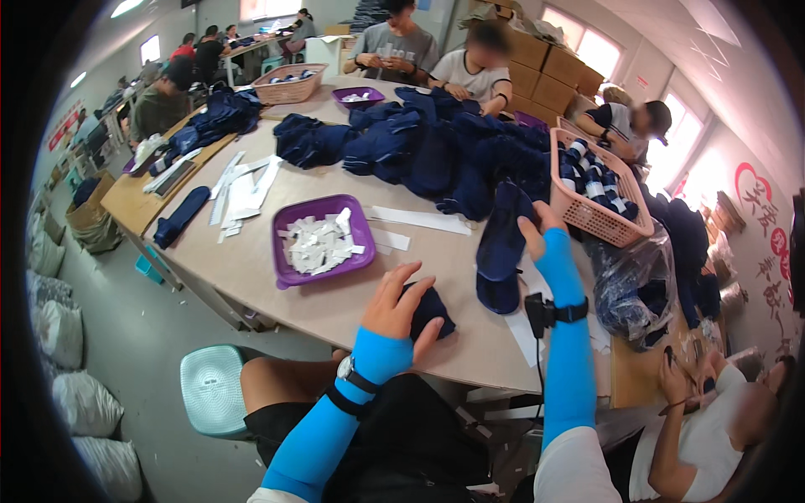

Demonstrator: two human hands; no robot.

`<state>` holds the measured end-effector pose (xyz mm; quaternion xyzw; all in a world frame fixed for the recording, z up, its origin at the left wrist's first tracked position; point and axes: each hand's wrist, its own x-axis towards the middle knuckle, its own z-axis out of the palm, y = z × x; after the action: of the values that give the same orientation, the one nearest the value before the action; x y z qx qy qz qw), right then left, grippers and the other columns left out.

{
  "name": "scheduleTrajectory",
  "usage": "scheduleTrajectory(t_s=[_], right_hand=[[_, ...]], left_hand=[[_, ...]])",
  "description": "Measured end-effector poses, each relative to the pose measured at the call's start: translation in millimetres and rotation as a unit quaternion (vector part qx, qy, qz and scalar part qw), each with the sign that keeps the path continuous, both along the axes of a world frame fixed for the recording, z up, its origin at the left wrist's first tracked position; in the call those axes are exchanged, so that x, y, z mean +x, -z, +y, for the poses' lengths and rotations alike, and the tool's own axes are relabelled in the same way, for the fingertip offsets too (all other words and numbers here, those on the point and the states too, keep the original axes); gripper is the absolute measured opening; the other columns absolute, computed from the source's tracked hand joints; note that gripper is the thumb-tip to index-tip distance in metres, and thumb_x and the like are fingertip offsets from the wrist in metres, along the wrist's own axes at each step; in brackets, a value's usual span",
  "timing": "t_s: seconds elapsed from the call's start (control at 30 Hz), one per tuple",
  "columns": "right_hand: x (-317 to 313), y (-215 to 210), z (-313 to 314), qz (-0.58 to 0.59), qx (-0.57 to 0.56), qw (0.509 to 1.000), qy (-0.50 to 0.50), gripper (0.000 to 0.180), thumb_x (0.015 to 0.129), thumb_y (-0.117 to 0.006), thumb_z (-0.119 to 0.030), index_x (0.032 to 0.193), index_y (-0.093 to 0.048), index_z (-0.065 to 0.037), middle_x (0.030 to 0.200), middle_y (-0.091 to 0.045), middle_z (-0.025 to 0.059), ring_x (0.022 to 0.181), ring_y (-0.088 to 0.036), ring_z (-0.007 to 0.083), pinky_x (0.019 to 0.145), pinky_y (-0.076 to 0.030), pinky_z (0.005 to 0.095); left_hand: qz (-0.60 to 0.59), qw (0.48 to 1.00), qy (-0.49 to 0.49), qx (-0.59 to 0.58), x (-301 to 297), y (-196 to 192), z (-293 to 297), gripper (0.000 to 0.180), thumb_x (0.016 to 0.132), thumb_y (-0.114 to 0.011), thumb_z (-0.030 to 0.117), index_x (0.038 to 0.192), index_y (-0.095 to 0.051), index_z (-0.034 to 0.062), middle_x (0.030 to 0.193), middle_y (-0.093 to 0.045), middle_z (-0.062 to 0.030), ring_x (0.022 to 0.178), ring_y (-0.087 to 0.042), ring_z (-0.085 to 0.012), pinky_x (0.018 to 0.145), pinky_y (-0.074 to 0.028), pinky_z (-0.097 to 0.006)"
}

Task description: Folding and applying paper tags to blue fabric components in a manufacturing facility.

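Note:
Near the table's front edge my left hand [398, 306] is open, its thumb and fingers spread beside a small folded navy sock [433, 312]; whether they touch cannot be told. My right hand [543, 231] is closed at the right edge of a flat navy sock [501, 239], thumb on its upper side. Below that sock lies another navy piece [498, 295], partly covered. To the left of my hands stands a purple tray [283, 273] filled with small white paper labels [320, 243].
A large heap of navy socks [419, 151] covers the far side. A pink basket [608, 224] of banded sock rolls stands right, above a clear plastic bag [633, 285]. White paper strips [419, 220] and a single sock [181, 216] lie about. Several people work around the table.

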<state>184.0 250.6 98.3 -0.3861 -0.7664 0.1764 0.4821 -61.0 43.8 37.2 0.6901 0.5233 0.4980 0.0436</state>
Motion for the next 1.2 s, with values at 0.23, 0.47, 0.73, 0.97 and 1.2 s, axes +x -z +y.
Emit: scheduleTrajectory(t_s=[0.23, 0.47, 0.73, 0.97, 1.2], right_hand=[[-34, -59, -176, -0.064, -0.049, 0.987, -0.14, 0.019, 0.093, -0.064, -0.011, 0.107, -0.066, 0.002, 0.086, -0.068, 0.0161, 0.081, -0.068, 0.0224, 0.078, -0.053, 0.035], [-44, 0, -234, 0.096, -0.148, 0.972, -0.156, 0.016, 0.101, -0.062, -0.01, 0.111, -0.066, 0.003, 0.103, -0.074, 0.0127, 0.093, -0.069, 0.0168, 0.088, -0.054, 0.0318], [-47, 25, -243, 0.215, -0.13, 0.961, -0.115, 0.018, 0.105, -0.059, -0.015, 0.111, -0.06, 0.002, 0.107, -0.074, 0.0121, 0.096, -0.065, 0.0118, 0.087, -0.052, 0.0272], [-34, 18, -237, 0.117, 0.013, 0.993, -0.007, 0.016, 0.098, -0.058, -0.008, 0.109, -0.064, 0.001, 0.094, -0.072, 0.0167, 0.086, -0.072, 0.0248, 0.077, -0.055, 0.0352], [-54, 26, -261, 0.145, -0.041, 0.983, -0.103, 0.022, 0.096, -0.061, -0.009, 0.115, -0.065, 0.001, 0.092, -0.069, 0.022, 0.085, -0.071, 0.0382, 0.075, -0.055, 0.0417]], left_hand=[[-0.24, 0.964, 0.1, 0.057, -20, -43, -44, 0.062, 0.093, -0.072, 0.015, 0.149, -0.05, 0.0001, 0.146, -0.056, -0.0172, 0.124, -0.059, -0.0267, 0.104, -0.048, -0.04], [-0.311, 0.915, 0.231, -0.113, 2, -48, -68, 0.023, 0.096, -0.068, 0.0, 0.118, -0.064, 0.001, 0.112, -0.063, -0.0056, 0.1, -0.06, -0.0114, 0.088, -0.047, -0.024], [-0.103, 0.993, 0.019, 0.049, 12, -47, -92, 0.028, 0.08, -0.073, -0.015, 0.101, -0.068, 0.0027, 0.093, -0.067, -0.0092, 0.077, -0.067, -0.0184, 0.066, -0.05, -0.026], [0.052, 0.913, 0.336, -0.225, -10, -40, -130, 0.017, 0.084, -0.073, -0.001, 0.1, -0.072, 0.0055, 0.086, -0.07, -0.0129, 0.079, -0.07, -0.0335, 0.07, -0.057, -0.041], [-0.077, 0.996, 0.023, -0.05, 16, -64, -151, 0.035, 0.082, -0.064, -0.006, 0.116, -0.066, -0.0008, 0.098, -0.065, -0.0096, 0.079, -0.062, -0.019, 0.073, -0.053, -0.033]])
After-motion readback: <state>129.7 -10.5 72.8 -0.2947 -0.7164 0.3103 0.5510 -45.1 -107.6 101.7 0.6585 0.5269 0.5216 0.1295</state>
